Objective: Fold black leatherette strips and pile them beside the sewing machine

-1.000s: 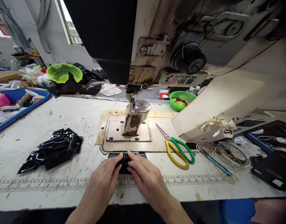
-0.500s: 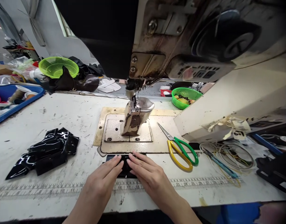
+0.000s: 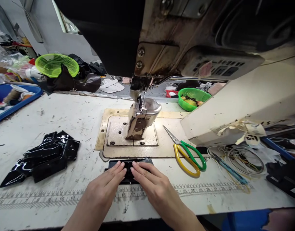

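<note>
A glossy black piece of patent-like material [image 3: 129, 172] lies flat at the near edge of the sewing machine's bed plate. My left hand [image 3: 104, 183] rests on its left part, fingers stretched out and lying flat. On the right part lies my right hand [image 3: 151, 179], fingers also extended, the fingertips of both hands close together. Much of the piece is hidden under them. Ahead stands the sewing machine's post [image 3: 142, 120], with the needle and presser area above it. Scissors [image 3: 186, 154] with one yellow and one green handle lie to the right of my right hand.
A heap of glossy black pieces [image 3: 46, 157] lies on the left. A ruler scale [image 3: 53, 199] runs along the table's near side. Blue tray [image 3: 24, 102], yellow-green basket [image 3: 56, 65] and green basket [image 3: 194, 99] stand farther back. A blue-handled tool [image 3: 232, 172] lies among cords on the right.
My right fingers have slid slightly left and nearer me, showing more of the black piece's far edge. The view has shifted slightly. Both hands remain on the piece.
</note>
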`<state>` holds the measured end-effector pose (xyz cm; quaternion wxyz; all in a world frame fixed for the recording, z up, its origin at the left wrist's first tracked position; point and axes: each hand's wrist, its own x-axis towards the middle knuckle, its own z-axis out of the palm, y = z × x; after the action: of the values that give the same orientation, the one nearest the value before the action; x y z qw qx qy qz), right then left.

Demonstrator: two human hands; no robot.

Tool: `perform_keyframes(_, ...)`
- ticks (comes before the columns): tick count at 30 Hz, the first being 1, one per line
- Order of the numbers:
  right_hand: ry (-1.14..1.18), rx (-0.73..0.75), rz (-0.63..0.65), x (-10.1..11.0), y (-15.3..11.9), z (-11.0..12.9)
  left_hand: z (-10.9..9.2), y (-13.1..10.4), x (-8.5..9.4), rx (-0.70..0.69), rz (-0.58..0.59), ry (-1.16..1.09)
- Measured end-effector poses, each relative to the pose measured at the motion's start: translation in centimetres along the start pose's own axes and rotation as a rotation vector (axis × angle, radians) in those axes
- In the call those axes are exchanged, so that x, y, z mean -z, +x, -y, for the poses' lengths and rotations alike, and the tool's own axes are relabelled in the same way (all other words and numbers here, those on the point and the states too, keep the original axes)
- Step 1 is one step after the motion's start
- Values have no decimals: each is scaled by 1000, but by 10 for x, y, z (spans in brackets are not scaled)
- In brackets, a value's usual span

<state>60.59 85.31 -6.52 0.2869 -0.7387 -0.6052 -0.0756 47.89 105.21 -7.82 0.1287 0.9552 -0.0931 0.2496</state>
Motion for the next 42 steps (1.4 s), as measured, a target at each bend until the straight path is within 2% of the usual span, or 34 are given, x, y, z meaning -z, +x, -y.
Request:
perform_keyframes(7,29,-11,25,-2,1,-3,2,0,-1,-14,5,5)
perform_keyframes(15,27,1,6,-2,0,-2,1,0,-5,-102,-10,135)
perform_keyframes(20,28,9,-4,-3,-1,-3,-4,-2,-8,-76,-22,205)
perform_keyframes(30,-13,18,30,-2,1,0,-1,-4,-12,-91,-17,217)
perform_keyframes(33,-40,31,33,-1,4,3,-6,-1,-10,-104,-14,220)
perform_keyframes(37,-98,14,99,6,8,9,-20,4,-1,-44,66,244)
perform_keyframes(42,-150,-17,234,10,1,20,-29,5,10,-58,113,273)
